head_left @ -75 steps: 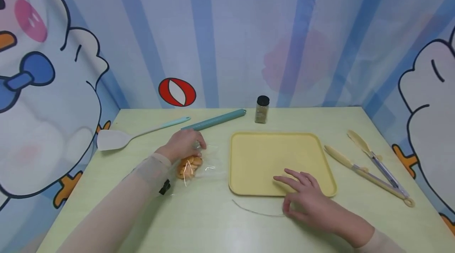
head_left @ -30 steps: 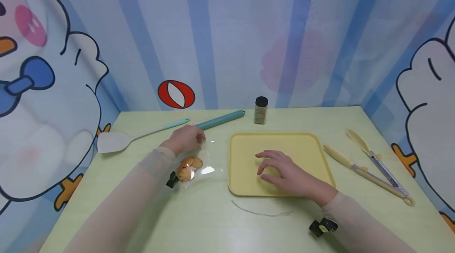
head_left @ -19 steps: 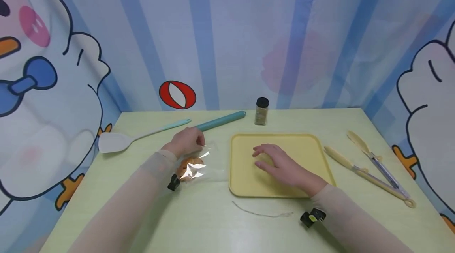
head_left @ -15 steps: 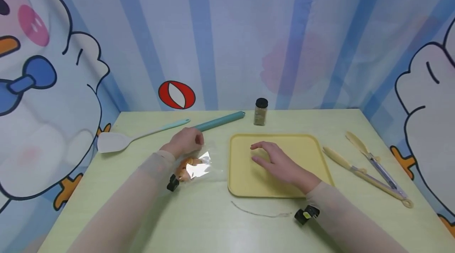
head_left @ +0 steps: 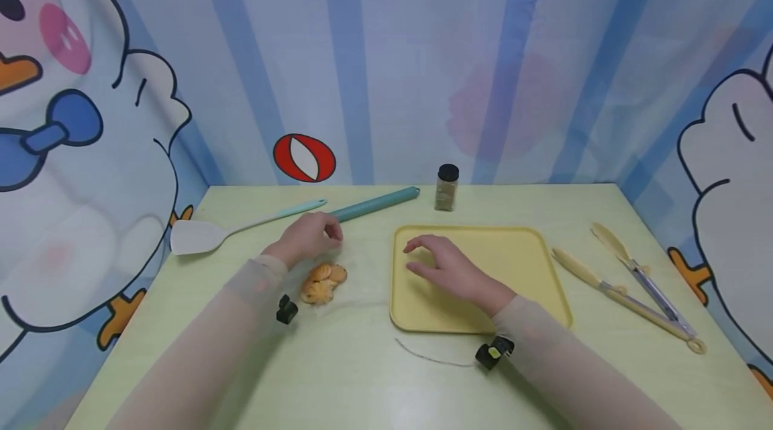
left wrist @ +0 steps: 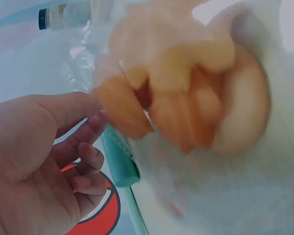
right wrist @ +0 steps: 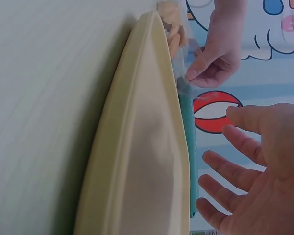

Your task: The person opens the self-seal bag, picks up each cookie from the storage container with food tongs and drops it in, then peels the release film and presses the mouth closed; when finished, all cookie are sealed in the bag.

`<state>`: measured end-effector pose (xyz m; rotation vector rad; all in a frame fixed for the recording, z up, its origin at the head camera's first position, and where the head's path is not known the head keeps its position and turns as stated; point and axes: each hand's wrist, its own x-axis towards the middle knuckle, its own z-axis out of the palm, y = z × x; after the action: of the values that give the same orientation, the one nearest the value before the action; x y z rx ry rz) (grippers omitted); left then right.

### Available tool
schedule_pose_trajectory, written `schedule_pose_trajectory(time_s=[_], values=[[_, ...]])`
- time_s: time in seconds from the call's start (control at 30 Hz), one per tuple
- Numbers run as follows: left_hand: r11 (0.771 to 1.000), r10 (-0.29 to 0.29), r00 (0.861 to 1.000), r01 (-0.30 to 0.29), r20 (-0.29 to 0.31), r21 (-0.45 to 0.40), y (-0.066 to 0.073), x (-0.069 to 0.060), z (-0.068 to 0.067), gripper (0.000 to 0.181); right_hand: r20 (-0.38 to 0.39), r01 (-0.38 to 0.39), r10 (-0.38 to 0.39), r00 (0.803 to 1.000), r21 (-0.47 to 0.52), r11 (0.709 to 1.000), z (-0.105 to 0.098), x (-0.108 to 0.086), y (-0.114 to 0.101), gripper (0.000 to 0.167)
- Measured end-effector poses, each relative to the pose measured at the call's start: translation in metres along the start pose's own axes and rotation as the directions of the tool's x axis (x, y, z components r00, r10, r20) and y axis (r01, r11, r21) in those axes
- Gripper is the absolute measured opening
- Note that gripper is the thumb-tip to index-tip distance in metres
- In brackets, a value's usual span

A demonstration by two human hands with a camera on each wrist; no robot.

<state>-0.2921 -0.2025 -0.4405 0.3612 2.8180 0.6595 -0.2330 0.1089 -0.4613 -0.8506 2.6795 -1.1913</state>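
Observation:
My left hand (head_left: 311,237) pinches the edge of a clear plastic bag between thumb and forefinger, plainest in the right wrist view. Inside the bag lie golden-brown baked pieces (head_left: 323,284) that look like cookies; in the left wrist view they show large and blurred through the plastic (left wrist: 181,93). Over the left part of a yellow tray (head_left: 519,282) hovers my right hand (head_left: 453,267), fingers spread and holding nothing. A thin twist tie (head_left: 429,357) lies on the table in front of the tray, its right end hidden by the wrist camera.
Behind my left hand lie a teal rolling pin (head_left: 377,204) and a pale spatula (head_left: 202,237). A black-capped spice jar (head_left: 446,188) stands behind the tray. Tongs (head_left: 628,299) lie spread to the tray's right. A printed curtain (head_left: 398,68) borders the table.
My right hand has let go of the twist tie, risen over the tray and moved left towards the bag. My left hand stays at the bag, whose bright glare has faded.

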Motion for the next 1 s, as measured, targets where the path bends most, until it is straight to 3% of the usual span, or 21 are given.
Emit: schedule_pose_trajectory(time_s=[0.1, 0.33, 0.5, 0.7, 0.9, 1.0], values=[[1.0, -0.002, 1.0, 0.003, -0.016, 0.006, -0.005, -0.004, -0.003, 0.005, 0.002, 0.014, -0.014, 1.0, -0.016, 1.0, 0.006, 0.007, -0.002, 0.026], [0.996, -0.078, 0.996, 0.077, -0.049, -0.037, -0.018, -0.018, -0.013, 0.006, -0.03, 0.04, -0.043, 0.999, -0.075, 0.996, 0.015, 0.02, -0.008, 0.023], [0.996, -0.088, 0.992, 0.084, -0.087, -0.038, -0.033, -0.03, -0.019, 0.006, -0.049, 0.038, -0.044, 0.998, -0.113, 0.993, 0.021, 0.03, -0.011, 0.017], [0.994, -0.105, 0.988, 0.1, -0.112, -0.045, -0.051, -0.046, -0.028, 0.009, 0.015, 0.017, -0.015, 1.0, -0.138, 0.99, 0.032, 0.052, -0.017, 0.015], [0.977, -0.182, 0.979, 0.169, -0.09, -0.133, -0.062, -0.055, -0.031, 0.01, 0.069, -0.007, 0.018, 0.997, -0.154, 0.988, 0.043, 0.074, -0.021, 0.018], [0.972, -0.176, 0.979, 0.158, -0.098, -0.172, -0.067, -0.056, -0.028, 0.009, 0.096, -0.009, 0.025, 0.995, -0.161, 0.987, 0.046, 0.081, -0.022, 0.02]])
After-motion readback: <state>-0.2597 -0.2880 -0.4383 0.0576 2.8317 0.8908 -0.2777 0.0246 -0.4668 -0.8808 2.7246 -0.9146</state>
